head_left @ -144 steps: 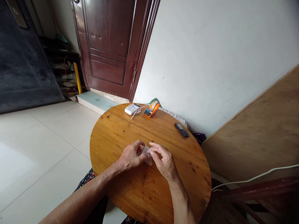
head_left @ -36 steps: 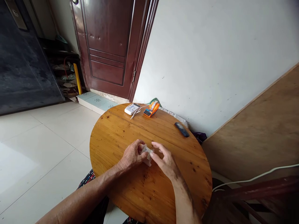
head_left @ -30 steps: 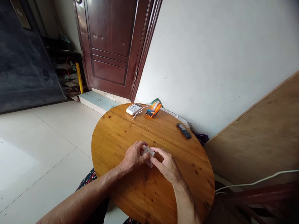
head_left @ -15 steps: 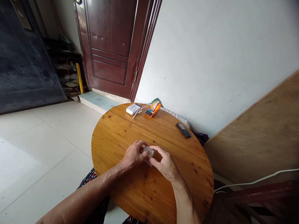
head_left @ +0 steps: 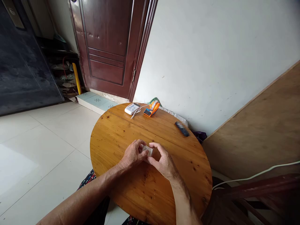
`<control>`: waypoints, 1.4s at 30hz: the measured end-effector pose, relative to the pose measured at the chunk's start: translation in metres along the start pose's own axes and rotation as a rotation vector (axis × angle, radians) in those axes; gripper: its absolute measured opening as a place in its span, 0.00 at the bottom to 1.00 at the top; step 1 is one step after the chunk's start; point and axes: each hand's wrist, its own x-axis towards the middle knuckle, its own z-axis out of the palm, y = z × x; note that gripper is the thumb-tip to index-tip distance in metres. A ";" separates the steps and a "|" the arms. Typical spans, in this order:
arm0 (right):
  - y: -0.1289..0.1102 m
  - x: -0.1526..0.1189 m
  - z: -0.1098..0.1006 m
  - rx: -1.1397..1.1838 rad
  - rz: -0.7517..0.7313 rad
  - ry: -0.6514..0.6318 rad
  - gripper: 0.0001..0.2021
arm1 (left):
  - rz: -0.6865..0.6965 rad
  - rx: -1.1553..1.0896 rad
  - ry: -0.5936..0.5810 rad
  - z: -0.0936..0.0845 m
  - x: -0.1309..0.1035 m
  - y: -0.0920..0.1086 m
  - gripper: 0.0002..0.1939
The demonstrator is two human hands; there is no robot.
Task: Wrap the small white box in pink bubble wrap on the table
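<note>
A small, flat, whitish see-through plastic box (head_left: 148,151) is between my hands, low over the middle of the round wooden table. My left hand (head_left: 134,153) is closed on its left side, the thumb lying across the top. From the right, my right hand (head_left: 164,161) curves around the box's other end, with the thumb at the near edge and the index fingertip at the far corner. Fingers cover much of the box, so its contents and underside are hidden.
At the table's (head_left: 112,134) far edge lie a white device with a cord (head_left: 132,108) and an orange tape dispenser (head_left: 152,109). A dark, blurred-out object (head_left: 182,128) rests at the right. Behind stand a white wall (head_left: 199,62) and a brown door (head_left: 106,47).
The view has shifted slightly, moving the scene a little left and up. The right index fingertip sits slightly farther from the box. The left hand keeps its hold.
</note>
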 end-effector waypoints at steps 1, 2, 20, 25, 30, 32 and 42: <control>-0.001 0.000 0.001 -0.002 -0.006 -0.004 0.15 | 0.004 -0.006 -0.003 0.000 0.000 0.000 0.13; -0.001 0.000 0.001 -0.006 -0.009 -0.011 0.14 | 0.009 -0.010 -0.005 -0.001 0.000 0.001 0.12; 0.007 0.000 0.009 -0.074 -0.189 0.032 0.14 | 0.020 -0.089 0.013 0.001 0.002 -0.004 0.13; 0.011 -0.001 0.010 -0.095 -0.220 0.048 0.14 | 0.013 -0.112 0.006 0.001 0.003 -0.005 0.12; 0.010 -0.001 0.012 -0.102 -0.216 0.064 0.15 | 0.022 -0.100 0.002 0.001 0.004 -0.007 0.13; 0.009 -0.001 0.012 -0.086 -0.210 0.056 0.15 | 0.033 -0.097 0.000 0.000 0.004 -0.006 0.13; 0.011 0.000 0.011 -0.042 -0.200 0.049 0.12 | 0.026 -0.112 0.014 0.000 0.003 -0.007 0.15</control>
